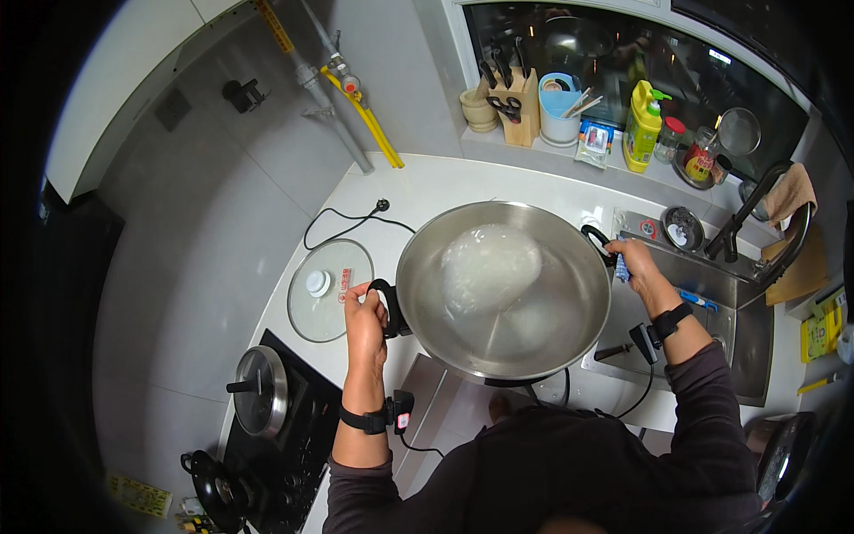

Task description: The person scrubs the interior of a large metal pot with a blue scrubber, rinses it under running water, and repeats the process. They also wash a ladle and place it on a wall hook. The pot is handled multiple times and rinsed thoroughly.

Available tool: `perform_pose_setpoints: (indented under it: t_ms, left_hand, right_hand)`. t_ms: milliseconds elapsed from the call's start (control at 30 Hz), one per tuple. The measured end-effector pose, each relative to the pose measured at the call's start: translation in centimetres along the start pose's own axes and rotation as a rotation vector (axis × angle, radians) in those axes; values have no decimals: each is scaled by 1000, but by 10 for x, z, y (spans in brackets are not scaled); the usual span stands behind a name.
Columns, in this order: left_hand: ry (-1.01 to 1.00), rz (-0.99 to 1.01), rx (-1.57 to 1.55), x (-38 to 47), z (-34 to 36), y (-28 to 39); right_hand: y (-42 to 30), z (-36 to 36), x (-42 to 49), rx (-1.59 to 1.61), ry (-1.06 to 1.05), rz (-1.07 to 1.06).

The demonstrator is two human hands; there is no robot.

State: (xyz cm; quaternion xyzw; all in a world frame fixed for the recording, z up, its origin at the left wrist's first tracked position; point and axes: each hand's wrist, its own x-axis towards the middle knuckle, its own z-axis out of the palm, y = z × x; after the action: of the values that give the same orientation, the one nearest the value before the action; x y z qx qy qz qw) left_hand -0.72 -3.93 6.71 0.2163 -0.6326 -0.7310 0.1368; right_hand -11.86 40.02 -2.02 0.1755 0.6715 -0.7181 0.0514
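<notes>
A large, wide stainless-steel pan [564, 327] with two black loop handles is tipped up before me. On its left side, my left hand [365, 317] grips one black handle [393, 307]. Opposite, my right hand [634, 261] has its fingers at the other handle [597, 243] and also holds a blue-and-white cloth [622, 270]. A whitish, shiny patch [490, 267] shows on the pan's inner bottom; whether it is liquid or glare I cannot tell. Left of the pan, a glass lid [317, 314] with a white knob lies on the counter.
A black power cord [333, 212] with a plug runs behind the pan. The sink [757, 334] and black faucet [734, 227] are at right. A lidded pot [260, 394] sits on the black cooktop [307, 427]. A knife block [517, 107] and bottles line the windowsill.
</notes>
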Motion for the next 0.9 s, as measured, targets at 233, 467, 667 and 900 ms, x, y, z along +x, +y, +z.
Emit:
perform_pose_setpoints:
  t_ms: [233,467,667,900]
  left_hand:
    - [51,101,10,-3,-7,-17]
    - [67,57,-157,18,-14,-68]
    - [82,-53,-251,26,-13,-76]
    - [67,-103,-316,17,-17,-41]
  right_hand:
    - [-1,5,-10,8,-1,-132]
    - [-47,14,-38,22,-7,-210]
    - [-62,24,-31,56,65,-269]
    - [-38,19,-16,84,104,-231]
